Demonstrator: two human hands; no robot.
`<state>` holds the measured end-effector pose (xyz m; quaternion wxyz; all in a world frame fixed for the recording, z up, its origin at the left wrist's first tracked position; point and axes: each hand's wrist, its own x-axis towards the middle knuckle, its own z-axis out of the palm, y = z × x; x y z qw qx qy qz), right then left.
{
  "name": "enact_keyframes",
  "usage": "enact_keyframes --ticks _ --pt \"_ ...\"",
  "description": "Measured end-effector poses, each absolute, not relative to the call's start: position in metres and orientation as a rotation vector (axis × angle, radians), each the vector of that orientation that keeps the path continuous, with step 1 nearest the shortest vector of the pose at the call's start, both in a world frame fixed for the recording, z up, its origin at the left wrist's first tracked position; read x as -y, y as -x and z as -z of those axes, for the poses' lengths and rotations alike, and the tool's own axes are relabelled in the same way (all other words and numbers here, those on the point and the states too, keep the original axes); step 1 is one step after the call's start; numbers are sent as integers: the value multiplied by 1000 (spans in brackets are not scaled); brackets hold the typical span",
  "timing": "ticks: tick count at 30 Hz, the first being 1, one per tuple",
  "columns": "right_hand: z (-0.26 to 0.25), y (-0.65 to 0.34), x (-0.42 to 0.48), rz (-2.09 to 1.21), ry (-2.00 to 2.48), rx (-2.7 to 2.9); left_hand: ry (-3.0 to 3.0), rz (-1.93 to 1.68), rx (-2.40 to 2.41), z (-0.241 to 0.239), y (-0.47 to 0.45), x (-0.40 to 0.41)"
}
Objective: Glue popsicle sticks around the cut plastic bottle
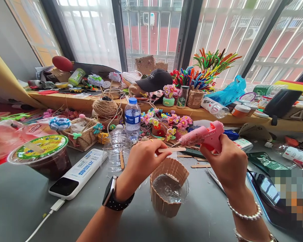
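Between the thumb and fingers of my left hand [147, 156] is a flat wooden craft stick [172, 150], held level. My right hand [226, 163] grips a pink hot glue gun [204, 136], its nozzle pointing left and close to the stick's upper face. Below both hands a round container [166, 206] stands on the table, its clear plastic body ringed by upright wooden sticks. On its right side a stretch of clear plastic shows without sticks. More loose craft sticks [200, 166] lie behind it on the table.
At left are a lidded cup [46, 158] and a white power bank [78, 174] with a cable. A water bottle [132, 119], a twine roll [107, 111] and pipe-cleaner flowers [175, 121] stand behind. Tweezers [215, 179] and a dark-screened device [265, 198] lie at right.
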<state>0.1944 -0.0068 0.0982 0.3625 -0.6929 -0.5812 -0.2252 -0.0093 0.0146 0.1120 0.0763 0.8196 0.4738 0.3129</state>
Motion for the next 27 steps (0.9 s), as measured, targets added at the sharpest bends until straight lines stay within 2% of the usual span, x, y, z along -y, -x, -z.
enact_keyframes --ticks 27 --pt "-100 -199 9 829 1547 1534 -2466 -1164 -1353 -113 11 -11"
